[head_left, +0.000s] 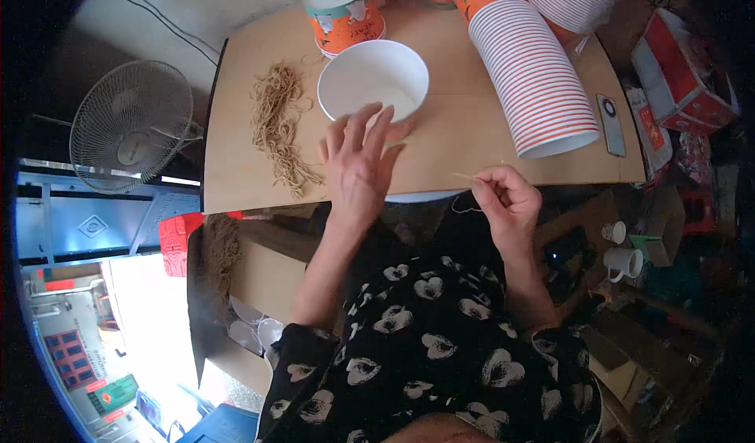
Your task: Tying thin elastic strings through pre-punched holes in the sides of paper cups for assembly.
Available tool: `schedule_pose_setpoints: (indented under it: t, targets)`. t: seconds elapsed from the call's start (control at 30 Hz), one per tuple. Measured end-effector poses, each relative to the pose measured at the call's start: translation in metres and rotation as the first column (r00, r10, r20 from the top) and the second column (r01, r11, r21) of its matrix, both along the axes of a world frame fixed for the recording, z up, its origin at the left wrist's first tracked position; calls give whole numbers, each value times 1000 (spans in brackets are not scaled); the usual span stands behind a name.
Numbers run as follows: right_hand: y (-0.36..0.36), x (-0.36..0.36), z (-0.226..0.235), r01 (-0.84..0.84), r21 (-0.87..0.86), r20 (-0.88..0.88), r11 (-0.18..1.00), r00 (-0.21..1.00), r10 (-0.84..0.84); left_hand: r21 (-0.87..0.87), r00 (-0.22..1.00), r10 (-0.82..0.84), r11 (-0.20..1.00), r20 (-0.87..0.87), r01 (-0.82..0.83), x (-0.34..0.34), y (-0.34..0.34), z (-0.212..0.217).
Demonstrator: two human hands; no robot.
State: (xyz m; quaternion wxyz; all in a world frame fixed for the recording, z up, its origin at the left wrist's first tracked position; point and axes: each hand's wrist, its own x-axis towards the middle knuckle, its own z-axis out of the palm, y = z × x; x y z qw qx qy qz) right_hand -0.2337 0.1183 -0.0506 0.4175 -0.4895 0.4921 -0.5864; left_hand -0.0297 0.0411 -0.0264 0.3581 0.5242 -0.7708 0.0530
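Note:
My left hand [359,164] reaches forward with fingers spread, its fingertips touching the near rim of a white paper bowl [373,81] that stands open on the wooden table [464,132]. My right hand [507,201] is at the table's near edge, thumb and forefinger pinched on a thin tan string [464,191] that loops down below the hand. A pile of tan strings [277,124] lies on the table left of the bowl.
A long stack of orange-and-white bowls [535,73] lies on its side to the right. A lidded orange bowl [344,12] stands behind. A phone [610,124], a fan [130,124], red boxes [680,73] and white cups [624,262] surround the table.

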Motion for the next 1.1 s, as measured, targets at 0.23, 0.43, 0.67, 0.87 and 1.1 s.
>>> schedule_pose_setpoints:
  t: [0.23,0.43,0.67,0.87,1.1]
  targets:
    - [-4,19,6,37,-116,-107,993,993,-50,147,895,-214,945,-390,290,30,-23,-14]
    - [-21,34,11,129,-414,-285,901,922,-263,418,607,4,728,-795,543,61,-14,-14]
    - [-55,47,13,11,-651,-462,759,787,-408,384,402,96,556,-911,737,79,-6,-33]
    - [-60,64,-14,-18,-515,-478,857,836,-270,422,440,96,520,-893,743,89,-5,-50]
    - [-62,77,-15,-86,-590,-544,803,777,-316,355,420,32,594,-907,722,82,-12,-27]
